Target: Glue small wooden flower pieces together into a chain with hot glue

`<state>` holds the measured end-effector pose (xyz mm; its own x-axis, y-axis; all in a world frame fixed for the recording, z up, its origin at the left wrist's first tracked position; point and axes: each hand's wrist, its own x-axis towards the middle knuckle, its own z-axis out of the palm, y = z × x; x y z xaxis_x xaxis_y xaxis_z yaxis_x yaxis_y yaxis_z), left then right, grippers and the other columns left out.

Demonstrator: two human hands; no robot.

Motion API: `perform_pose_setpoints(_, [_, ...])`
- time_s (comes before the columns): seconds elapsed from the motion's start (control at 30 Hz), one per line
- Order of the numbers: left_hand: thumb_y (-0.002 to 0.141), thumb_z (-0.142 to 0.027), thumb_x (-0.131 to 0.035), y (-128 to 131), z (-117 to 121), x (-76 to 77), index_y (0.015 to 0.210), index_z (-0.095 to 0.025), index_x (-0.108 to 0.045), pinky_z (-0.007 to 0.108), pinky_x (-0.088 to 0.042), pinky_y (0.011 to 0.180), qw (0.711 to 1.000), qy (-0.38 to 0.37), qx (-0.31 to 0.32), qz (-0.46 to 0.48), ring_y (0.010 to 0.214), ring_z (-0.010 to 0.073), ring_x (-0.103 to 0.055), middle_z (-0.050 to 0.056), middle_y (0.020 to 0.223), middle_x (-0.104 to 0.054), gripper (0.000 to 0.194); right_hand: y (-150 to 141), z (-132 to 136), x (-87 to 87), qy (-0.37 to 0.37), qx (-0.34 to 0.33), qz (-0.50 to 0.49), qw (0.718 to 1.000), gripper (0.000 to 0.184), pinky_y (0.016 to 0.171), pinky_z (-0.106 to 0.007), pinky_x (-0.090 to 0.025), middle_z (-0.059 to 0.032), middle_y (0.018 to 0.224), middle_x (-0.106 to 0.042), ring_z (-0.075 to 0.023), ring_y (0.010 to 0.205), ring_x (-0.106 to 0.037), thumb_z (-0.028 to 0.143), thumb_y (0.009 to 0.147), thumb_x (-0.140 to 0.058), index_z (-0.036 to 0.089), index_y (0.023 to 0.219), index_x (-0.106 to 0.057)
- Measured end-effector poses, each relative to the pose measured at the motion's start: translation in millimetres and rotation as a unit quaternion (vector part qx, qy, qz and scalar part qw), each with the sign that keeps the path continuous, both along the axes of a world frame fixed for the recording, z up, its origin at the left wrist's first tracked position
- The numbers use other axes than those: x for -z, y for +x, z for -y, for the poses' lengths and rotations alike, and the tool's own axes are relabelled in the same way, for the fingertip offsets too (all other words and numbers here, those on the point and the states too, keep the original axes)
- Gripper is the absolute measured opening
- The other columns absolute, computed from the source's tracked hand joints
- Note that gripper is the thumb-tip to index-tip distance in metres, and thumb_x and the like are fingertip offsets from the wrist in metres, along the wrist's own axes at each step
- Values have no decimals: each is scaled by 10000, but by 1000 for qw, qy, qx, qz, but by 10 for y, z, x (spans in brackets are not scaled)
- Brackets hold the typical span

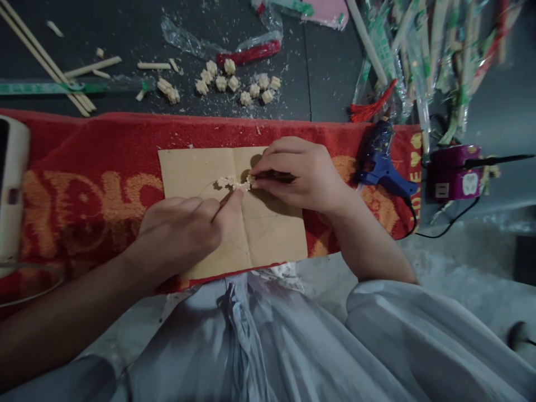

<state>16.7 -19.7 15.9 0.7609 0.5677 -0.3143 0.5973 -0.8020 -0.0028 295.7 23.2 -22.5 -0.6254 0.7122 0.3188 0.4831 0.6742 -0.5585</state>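
Observation:
A short row of small pale wooden clusters (228, 181) lies on a creased sheet of brown paper (196, 164), which has faint curved lines on it. With its index finger stretched out, my left hand (188, 223) presses the row from the near side; its other fingers are curled under. My right hand (299, 173) is closed in a pinch at the right end of the row, thumb and fingertips together on a pale cluster there. Its fingers partly cover that end, so the exact grip is hidden.
The paper rests on a red towel (125, 134). Beyond are loose wooden clusters (221, 84), sticks (42, 50) and a red-handled tool (249, 53). At right are a blue glue gun (383, 162), a purple box (454, 173) and wrapped sticks (427, 61). A white device (17, 195) lies left.

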Motion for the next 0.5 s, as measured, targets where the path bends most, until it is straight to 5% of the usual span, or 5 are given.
perform_pose_setpoints(0.27, [1051, -17, -359, -79, 19, 107, 1614, -197, -714, 325, -394, 583, 996, -8, -16, 92, 743, 223, -746, 22, 736, -667, 690, -6, 1, 3, 2, 1, 6, 1000, 285, 916, -323, -619, -53, 1068, -826, -178, 997, -761, 365, 1212, -609, 209, 1193, -846])
perform_pose_setpoints(0.5, [1068, 5, -304, 8, -21, -36, 1486, -132, -773, 313, -311, 600, 996, -36, -30, 74, 702, 186, -701, -2, 662, -596, 643, -11, -12, 20, 14, -3, -7, 1000, 265, 896, -313, -609, -44, 1046, -821, -170, 973, -758, 347, 1201, -624, 213, 1156, -849])
